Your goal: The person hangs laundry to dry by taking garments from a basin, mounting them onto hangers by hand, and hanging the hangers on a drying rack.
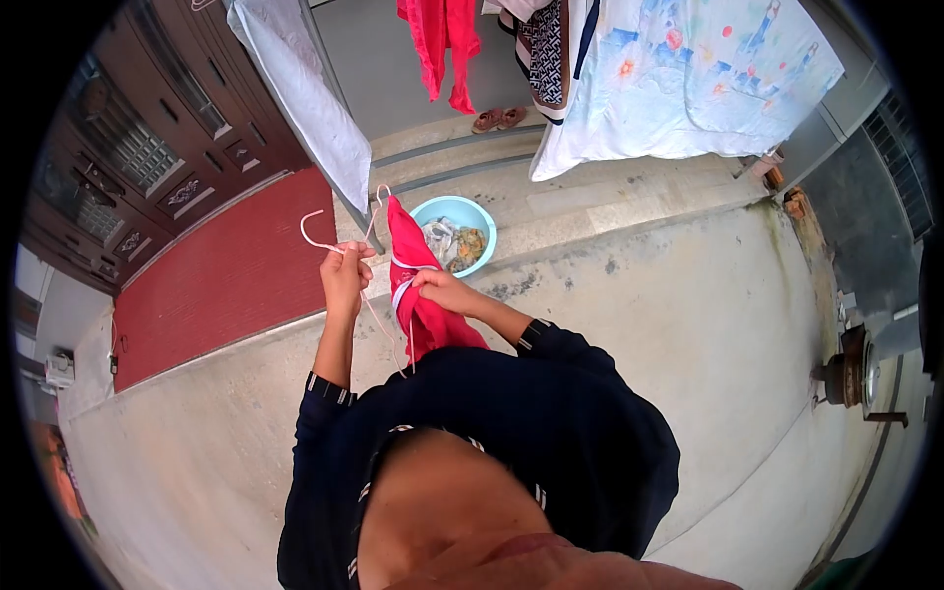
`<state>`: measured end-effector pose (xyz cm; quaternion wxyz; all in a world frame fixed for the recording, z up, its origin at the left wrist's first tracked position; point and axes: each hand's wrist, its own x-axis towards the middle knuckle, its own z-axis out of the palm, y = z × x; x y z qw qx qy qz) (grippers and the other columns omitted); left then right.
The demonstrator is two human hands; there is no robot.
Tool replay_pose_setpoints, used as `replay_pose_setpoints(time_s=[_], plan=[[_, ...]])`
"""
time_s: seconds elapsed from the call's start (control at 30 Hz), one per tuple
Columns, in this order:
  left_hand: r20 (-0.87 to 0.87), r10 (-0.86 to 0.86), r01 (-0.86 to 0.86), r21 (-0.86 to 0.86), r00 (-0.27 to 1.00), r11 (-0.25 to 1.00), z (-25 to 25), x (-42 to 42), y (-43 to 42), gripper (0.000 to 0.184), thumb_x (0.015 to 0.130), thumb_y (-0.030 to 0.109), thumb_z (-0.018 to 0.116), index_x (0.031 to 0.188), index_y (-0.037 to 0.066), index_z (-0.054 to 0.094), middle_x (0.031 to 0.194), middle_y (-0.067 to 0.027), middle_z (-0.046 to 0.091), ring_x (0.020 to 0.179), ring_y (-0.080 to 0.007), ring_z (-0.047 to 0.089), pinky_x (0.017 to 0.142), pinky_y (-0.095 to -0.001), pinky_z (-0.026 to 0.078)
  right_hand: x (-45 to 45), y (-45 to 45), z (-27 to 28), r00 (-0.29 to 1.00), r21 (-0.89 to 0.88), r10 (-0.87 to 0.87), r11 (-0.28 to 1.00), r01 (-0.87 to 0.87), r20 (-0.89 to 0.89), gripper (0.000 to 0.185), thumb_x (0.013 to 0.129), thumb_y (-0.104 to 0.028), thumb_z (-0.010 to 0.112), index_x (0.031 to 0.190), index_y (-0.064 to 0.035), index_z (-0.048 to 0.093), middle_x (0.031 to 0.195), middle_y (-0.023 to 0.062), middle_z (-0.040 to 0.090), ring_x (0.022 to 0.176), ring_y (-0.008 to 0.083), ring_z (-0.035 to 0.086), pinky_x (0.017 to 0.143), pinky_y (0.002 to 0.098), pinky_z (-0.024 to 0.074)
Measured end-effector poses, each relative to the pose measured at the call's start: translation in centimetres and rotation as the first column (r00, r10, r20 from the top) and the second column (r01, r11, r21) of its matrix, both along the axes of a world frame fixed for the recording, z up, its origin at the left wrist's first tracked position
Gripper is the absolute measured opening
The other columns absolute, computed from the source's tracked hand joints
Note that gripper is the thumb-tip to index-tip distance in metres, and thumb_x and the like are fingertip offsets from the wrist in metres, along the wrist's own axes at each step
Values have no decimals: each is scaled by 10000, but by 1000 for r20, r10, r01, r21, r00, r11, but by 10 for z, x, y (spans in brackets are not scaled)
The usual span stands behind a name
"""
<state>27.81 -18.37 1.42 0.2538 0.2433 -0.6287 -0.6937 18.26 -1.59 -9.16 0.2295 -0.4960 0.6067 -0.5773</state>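
My left hand (pixel 345 278) is closed around a thin pale-pink clothes hanger (pixel 311 234), its hook standing out above the fingers. A second hanger hook (pixel 382 191) rises just right of that hand, by the top of a red garment (pixel 435 324). My right hand (pixel 444 291) pinches the garment at its white trim. The red cloth hangs in front of my body, its lower part hidden by my dark sleeve and chest. Beyond my hands, a light-blue basin (pixel 479 208) on the step holds wet-looking, crumpled laundry (pixel 456 244).
A white sheet (pixel 305 88), red trousers (pixel 441 44), a patterned cloth (pixel 546 64) and a flowered sheet (pixel 688 88) hang ahead. Brown shoes (pixel 499 120) sit on the step. A red mat (pixel 231 270) lies before the brown door (pixel 147 128). A metal stove (pixel 848 374) stands right.
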Motion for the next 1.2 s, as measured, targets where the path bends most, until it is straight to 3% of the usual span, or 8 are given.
replay_pose_setpoints(time_s=[0.13, 0.27, 0.3, 0.4, 0.57, 0.63, 0.7, 1.2], plan=[[110, -92, 96, -35, 990, 995, -7, -4, 5, 193, 919, 192, 487, 900, 12, 552, 771, -90, 634, 444, -59, 478, 353, -174, 314, -8, 21, 40, 887, 400, 306, 903, -156, -346, 160, 827, -155, 558, 820, 5, 574, 716, 66, 564, 721, 142, 559, 687, 313, 441], [77, -131, 132, -6, 988, 991, -2, -15, 14, 177, 910, 184, 495, 912, 15, 550, 780, -97, 635, 456, -65, 487, 353, -176, 311, 1, 11, 77, 988, 123, 152, 980, -154, 26, 283, 873, -253, 559, 760, 7, 563, 622, 50, 494, 625, 97, 489, 589, 293, 414], [63, -139, 139, 3, 988, 990, 4, -20, 15, 175, 914, 180, 499, 912, 12, 549, 772, -98, 631, 451, -73, 496, 347, -182, 307, 1, 5, 59, 860, 73, 139, 977, -199, 490, 323, 903, -276, 531, 745, 5, 559, 620, 2, 485, 624, 80, 455, 577, 278, 402], [90, -184, 185, -11, 979, 983, 8, -27, 18, 174, 916, 180, 495, 917, 15, 547, 780, -97, 630, 467, -75, 506, 359, -181, 305, -8, 19, 68, 862, 604, 234, 791, 100, -450, 305, 925, -292, 508, 771, -40, 584, 745, -73, 525, 687, 23, 451, 612, 234, 404], [50, -207, 205, 39, 977, 978, 14, -33, 19, 185, 925, 186, 478, 917, 15, 548, 789, -97, 636, 500, -74, 526, 373, -173, 303, -17, 15, 81, 741, 17, 93, 990, -139, 665, 288, 923, -264, 512, 753, -43, 587, 733, -61, 529, 647, 31, 455, 593, 218, 408], [-4, -221, 221, 77, 975, 972, 24, -37, 16, 183, 929, 179, 477, 918, 10, 547, 787, -102, 635, 500, -85, 539, 362, -175, 300, -61, 12, 30, 980, 384, -192, 902, 196, -50, 274, 909, -250, 534, 730, -49, 584, 676, -37, 553, 641, 45, 496, 586, 214, 423], [-44, -249, 252, 115, 968, 961, 33, -37, 11, 186, 931, 176, 472, 917, 6, 548, 797, -109, 633, 510, -87, 544, 365, -177, 297, -68, 25, 21, 814, 195, -239, 968, 157, 530, 234, 899, -234, 546, 790, -39, 615, 741, -29, 592, 661, 48, 517, 609, 212, 431], [-64, -179, 187, 146, 982, 971, 38, -24, 14, 188, 925, 181, 484, 905, 9, 558, 838, -93, 622, 565, -97, 581, 404, -181, 327, 8, -1, 55, 730, -35, -447, 863, 504, -517, 265, 680, -229, 716, 806, -30, 594, 744, 103, 577, 679, 284, 586, 640, 354, 477]])
